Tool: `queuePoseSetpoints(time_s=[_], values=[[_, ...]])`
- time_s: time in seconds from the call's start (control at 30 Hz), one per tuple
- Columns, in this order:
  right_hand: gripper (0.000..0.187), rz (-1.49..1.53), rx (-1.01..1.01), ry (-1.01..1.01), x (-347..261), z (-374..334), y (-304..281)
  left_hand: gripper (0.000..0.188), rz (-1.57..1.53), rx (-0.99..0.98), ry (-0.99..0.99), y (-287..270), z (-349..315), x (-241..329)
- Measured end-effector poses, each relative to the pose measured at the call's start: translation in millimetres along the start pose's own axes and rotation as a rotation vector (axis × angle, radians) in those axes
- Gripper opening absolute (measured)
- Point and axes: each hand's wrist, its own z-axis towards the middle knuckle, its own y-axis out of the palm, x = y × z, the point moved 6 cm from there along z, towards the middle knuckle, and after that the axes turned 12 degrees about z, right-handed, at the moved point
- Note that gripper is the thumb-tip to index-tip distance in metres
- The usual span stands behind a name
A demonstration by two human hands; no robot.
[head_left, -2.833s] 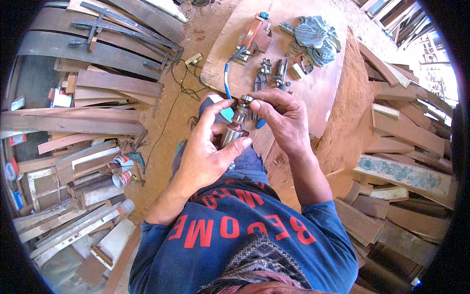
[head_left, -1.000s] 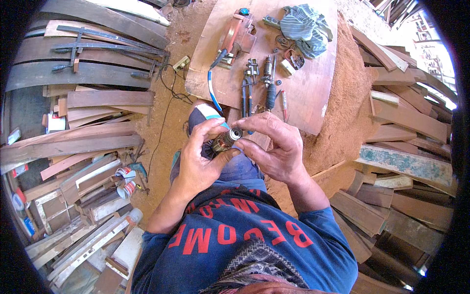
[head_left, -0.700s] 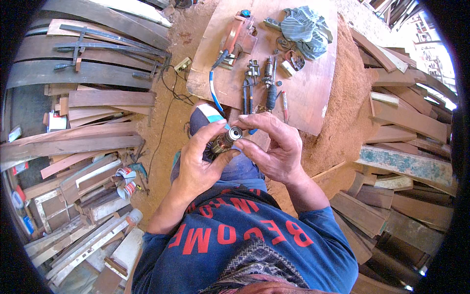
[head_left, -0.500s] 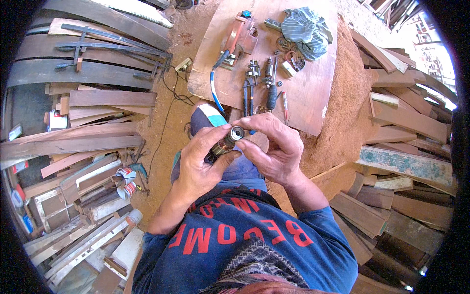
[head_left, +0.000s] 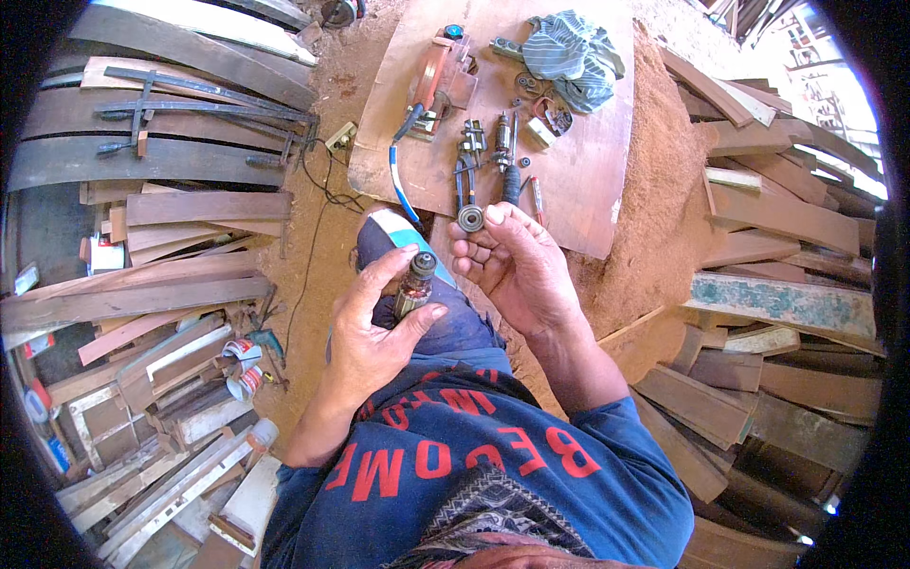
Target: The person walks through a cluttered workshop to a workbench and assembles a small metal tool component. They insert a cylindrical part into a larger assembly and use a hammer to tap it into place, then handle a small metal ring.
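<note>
Between thumb and fingers, my left hand [head_left: 372, 321] grips a motor armature [head_left: 415, 284], its dark end pointing up and copper windings showing below. My right hand [head_left: 517, 261] pinches a round metal bearing [head_left: 470, 219] between thumb and forefinger, its other fingers curled under. The bearing is apart from the armature, up and to its right. Just beyond my right hand on the board lie pliers [head_left: 464, 175], a tool with a dark ribbed handle [head_left: 510, 156] and a red-and-white pen-like tool [head_left: 537, 197].
A wooden board [head_left: 588, 190] holds an orange power tool body [head_left: 432, 76], a striped cloth [head_left: 573, 62] and small parts. Sawdust [head_left: 654, 161] borders it. Stacked planks [head_left: 209, 207] flank both sides, with clamps [head_left: 204, 109] on the left. A black cable [head_left: 318, 204] crosses the floor.
My right hand has moved up and away from the armature with the bearing in its fingers. The armature's end is now uncovered in my left hand. The whole view has shifted slightly.
</note>
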Motion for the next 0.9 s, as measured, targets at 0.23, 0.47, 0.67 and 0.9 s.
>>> queuePoseSetpoints(time_s=[0.23,0.47,0.67,0.9], values=[[0.009,0.036,0.033,0.029,2.8,0.9,-4.9,0.070,0.061,-0.026,0.038,0.6,2.6,4.6],[0.013,-0.192,-0.022,-0.121,-1.1,0.7,-4.9,0.069,0.017,-0.069,-0.029,5.5,5.9,1.5],[0.018,-0.372,-0.063,-0.199,-1.5,-0.8,-9.3,0.067,0.073,-0.063,0.012,4.2,11.5,9.9],[0.017,-0.746,-0.069,-0.318,-9.2,-6.4,1.7,0.067,0.089,-0.051,0.045,2.4,14.4,15.3]])
